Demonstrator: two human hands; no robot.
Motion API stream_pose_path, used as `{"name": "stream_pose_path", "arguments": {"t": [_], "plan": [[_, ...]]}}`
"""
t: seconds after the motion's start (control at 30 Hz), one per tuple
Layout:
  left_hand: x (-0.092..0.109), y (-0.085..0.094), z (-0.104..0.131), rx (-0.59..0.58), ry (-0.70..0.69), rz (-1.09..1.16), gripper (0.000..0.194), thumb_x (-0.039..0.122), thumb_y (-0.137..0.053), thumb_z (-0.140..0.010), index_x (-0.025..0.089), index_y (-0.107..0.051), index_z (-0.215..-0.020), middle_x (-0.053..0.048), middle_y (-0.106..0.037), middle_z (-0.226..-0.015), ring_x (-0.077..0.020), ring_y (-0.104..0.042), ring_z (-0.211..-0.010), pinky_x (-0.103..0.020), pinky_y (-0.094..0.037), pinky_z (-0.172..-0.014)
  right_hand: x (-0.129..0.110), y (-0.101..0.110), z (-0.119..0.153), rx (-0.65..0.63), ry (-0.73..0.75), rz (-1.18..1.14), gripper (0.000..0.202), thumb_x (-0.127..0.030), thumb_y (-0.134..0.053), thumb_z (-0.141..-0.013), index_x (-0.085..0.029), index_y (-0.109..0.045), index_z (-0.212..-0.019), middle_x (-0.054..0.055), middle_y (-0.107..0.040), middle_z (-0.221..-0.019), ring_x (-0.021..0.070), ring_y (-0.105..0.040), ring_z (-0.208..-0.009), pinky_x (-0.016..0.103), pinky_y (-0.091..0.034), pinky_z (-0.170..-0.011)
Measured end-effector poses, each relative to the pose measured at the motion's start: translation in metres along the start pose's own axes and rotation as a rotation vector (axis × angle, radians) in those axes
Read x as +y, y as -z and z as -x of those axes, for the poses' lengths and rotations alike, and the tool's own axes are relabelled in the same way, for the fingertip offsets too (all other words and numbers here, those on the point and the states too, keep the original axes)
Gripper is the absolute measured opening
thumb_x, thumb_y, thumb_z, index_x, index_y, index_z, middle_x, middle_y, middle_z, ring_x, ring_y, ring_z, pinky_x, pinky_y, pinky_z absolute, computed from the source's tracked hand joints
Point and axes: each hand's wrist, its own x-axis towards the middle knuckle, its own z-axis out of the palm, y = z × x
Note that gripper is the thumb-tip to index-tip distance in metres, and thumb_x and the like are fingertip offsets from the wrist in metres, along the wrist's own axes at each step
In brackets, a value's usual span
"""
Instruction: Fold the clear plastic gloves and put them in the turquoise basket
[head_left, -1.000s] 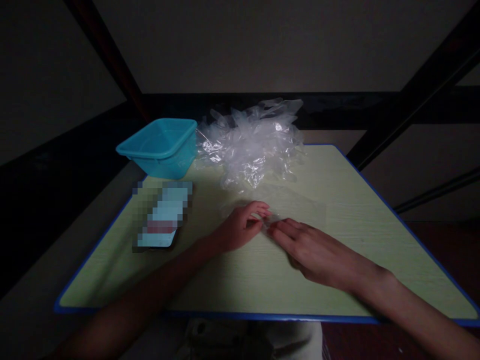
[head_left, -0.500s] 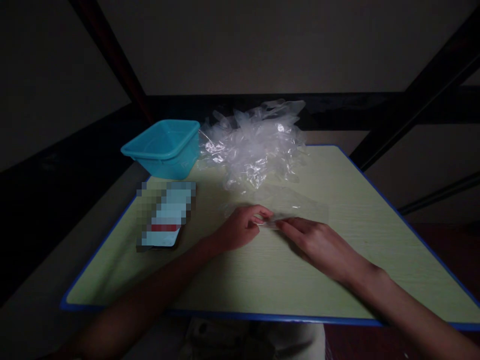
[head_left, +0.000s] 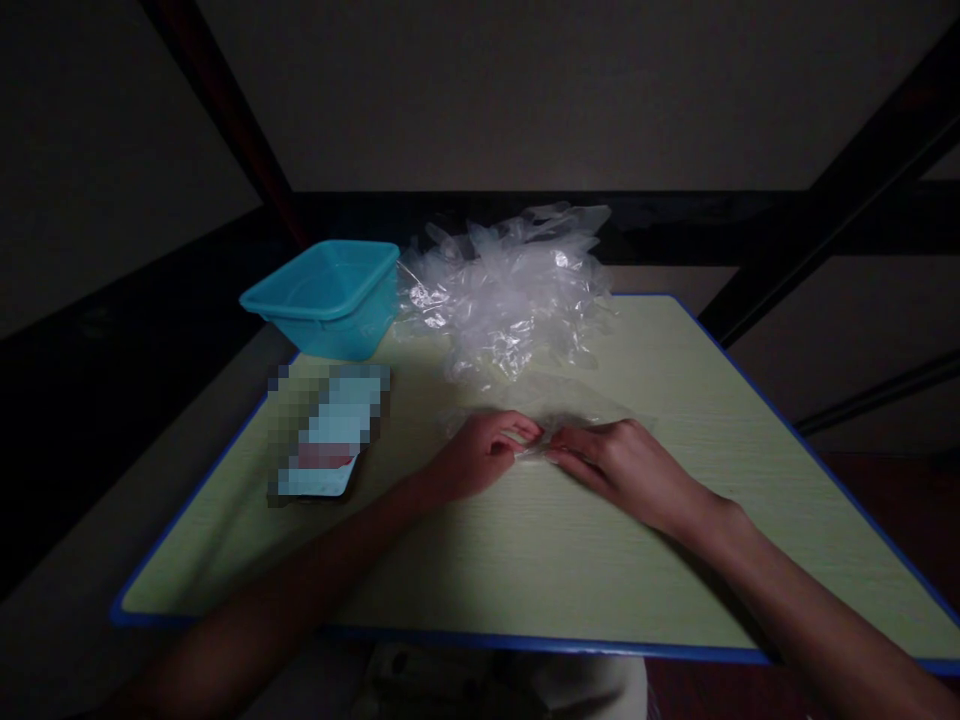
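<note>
A thin clear disposable plastic glove (head_left: pixel 574 398) lies flat on the table, its near edge gathered between my two hands. My left hand (head_left: pixel 491 452) is curled, thumb and fingertips pinching that edge from the left. Close beside it, my right hand (head_left: pixel 611 462) has its fingers bent and pressed together on the same edge. The fingertips of both hands nearly meet. Just beyond lies a loose, shiny pile of clear plastic gloves (head_left: pixel 517 295), with finger-like ends sticking out.
A blue plastic basket (head_left: pixel 322 325) stands at the back left, beside the pile. In front of it lies a phone (head_left: pixel 341 420) with a blurred screen. The pale table (head_left: pixel 480 570) has a blue rim, and a wall rises behind it.
My right hand has shifted slightly left and its wrist has turned a little. The gathered edge bunches more between the fingertips. My left hand stays almost in place.
</note>
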Motion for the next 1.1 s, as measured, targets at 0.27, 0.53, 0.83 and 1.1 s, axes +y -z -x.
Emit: {"name": "stream_pose_path", "arguments": {"t": [0.27, 0.53, 0.83, 1.1], "plan": [[0.0007, 0.0004, 0.0005, -0.001, -0.001, -0.040, 0.043, -0.006, -0.039, -0.062, 0.013, -0.062, -0.093, -0.008, -0.068, -0.099, -0.0174, -0.063, -0.096, -0.028, -0.052, -0.078, 0.0076, 0.0012, 0.0058, 0.051, -0.021, -0.127, 0.035, -0.032, -0.038, -0.095, -0.016, -0.065, -0.078, 0.002, -0.063, -0.062, 0.0120, -0.055, -0.052, 0.025, -0.034, -0.053], [0.0023, 0.0000, 0.0011, -0.020, -0.004, -0.037, 0.046, -0.007, -0.038, -0.061, 0.013, -0.061, -0.096, -0.007, -0.067, -0.099, -0.0158, -0.063, -0.095, -0.026, -0.051, -0.078, 0.0070, 0.0000, 0.0031, 0.102, -0.059, -0.150, 0.040, -0.035, -0.038, -0.095, -0.016, -0.063, -0.070, 0.001, -0.058, -0.055, 0.0106, -0.050, -0.047, 0.025, -0.031, -0.050], [0.0051, 0.0002, 0.0017, 0.037, -0.074, -0.108, 0.047, -0.006, -0.038, -0.059, 0.014, -0.061, -0.095, -0.006, -0.069, -0.098, -0.0162, -0.064, -0.093, -0.027, -0.051, -0.079, 0.0046, 0.0032, 0.0007, 0.115, -0.089, -0.169, 0.050, -0.041, -0.032, -0.095, -0.016, -0.062, -0.063, 0.000, -0.053, -0.049, 0.0098, -0.042, -0.041, 0.025, -0.029, -0.047], [0.0086, 0.0003, 0.0036, 0.044, -0.127, -0.158, 0.052, -0.007, -0.038, -0.055, 0.012, -0.060, -0.098, -0.008, -0.070, -0.099, -0.0178, -0.065, -0.091, -0.029, -0.051, -0.077, 0.0049, 0.0013, 0.0010, 0.053, -0.120, -0.071, 0.026, -0.029, -0.045, -0.088, -0.016, -0.067, -0.088, 0.006, -0.070, -0.071, 0.0157, -0.060, -0.055, 0.026, -0.034, -0.054]]}}
